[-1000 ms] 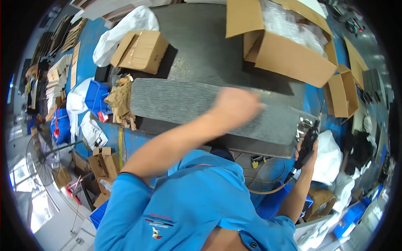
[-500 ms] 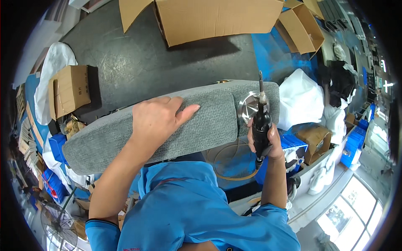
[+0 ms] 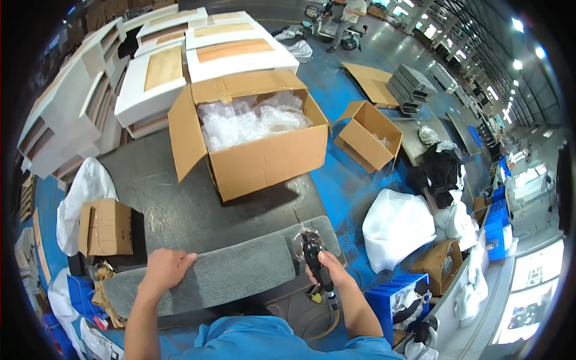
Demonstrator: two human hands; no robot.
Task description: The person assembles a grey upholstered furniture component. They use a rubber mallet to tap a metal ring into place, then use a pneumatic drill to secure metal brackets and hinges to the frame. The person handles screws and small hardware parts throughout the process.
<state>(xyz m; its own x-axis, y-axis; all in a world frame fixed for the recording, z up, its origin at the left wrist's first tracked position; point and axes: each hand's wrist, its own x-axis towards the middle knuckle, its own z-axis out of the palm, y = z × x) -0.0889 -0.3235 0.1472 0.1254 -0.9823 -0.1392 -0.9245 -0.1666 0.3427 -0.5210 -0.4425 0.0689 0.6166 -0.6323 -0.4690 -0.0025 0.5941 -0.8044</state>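
Head view: the right hand (image 3: 336, 271) is wrapped around a black power tool (image 3: 316, 257), its thin bit pointing away from the body and a tan hose (image 3: 333, 323) trailing from its lower end. The left hand (image 3: 165, 269) lies over the far edge of a long grey padded piece (image 3: 234, 275), thumb stretched out; whether its hidden fingers grip cannot be told. The padded piece lies crosswise in front of the person, along the near side of a dark table (image 3: 171, 210). A shiny round metal fitting (image 3: 298, 240) near its right end is partly covered by the tool. Farther across the table stand a small closed carton (image 3: 114, 231), left, and a large open carton (image 3: 270, 162) holding clear plastic wrap (image 3: 249, 123). Rightward, a white bundle (image 3: 398, 231) sits beyond the blue floor (image 3: 336, 198).
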